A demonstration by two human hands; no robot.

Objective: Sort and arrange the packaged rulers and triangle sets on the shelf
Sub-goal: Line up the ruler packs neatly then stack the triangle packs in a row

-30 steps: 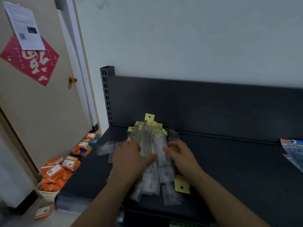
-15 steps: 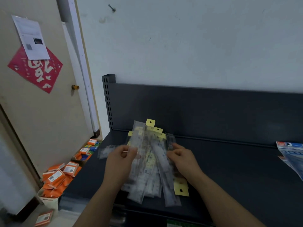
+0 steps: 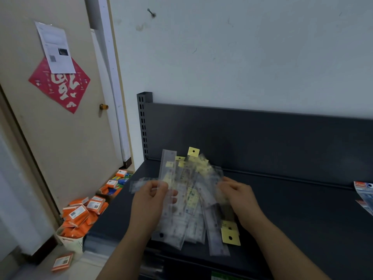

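Clear-sleeved rulers with yellow hang tags lie fanned in a ruler pile (image 3: 189, 201) on the dark shelf (image 3: 292, 219). A second ago both hands lay flat on that pile. Now the left hand (image 3: 147, 203) pinches one ruler pack (image 3: 167, 168), raised at the pile's left side, so picking singles out has likely begun. The right hand (image 3: 240, 197) curls against the pile's right edge; whether it grips, I cannot tell. Blue packets (image 3: 364, 194) lie well right of the pile.

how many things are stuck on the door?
2: a white printed sheet up top, and a red diamond poster just below, its top corner under the sheet. More may sit out of frame.
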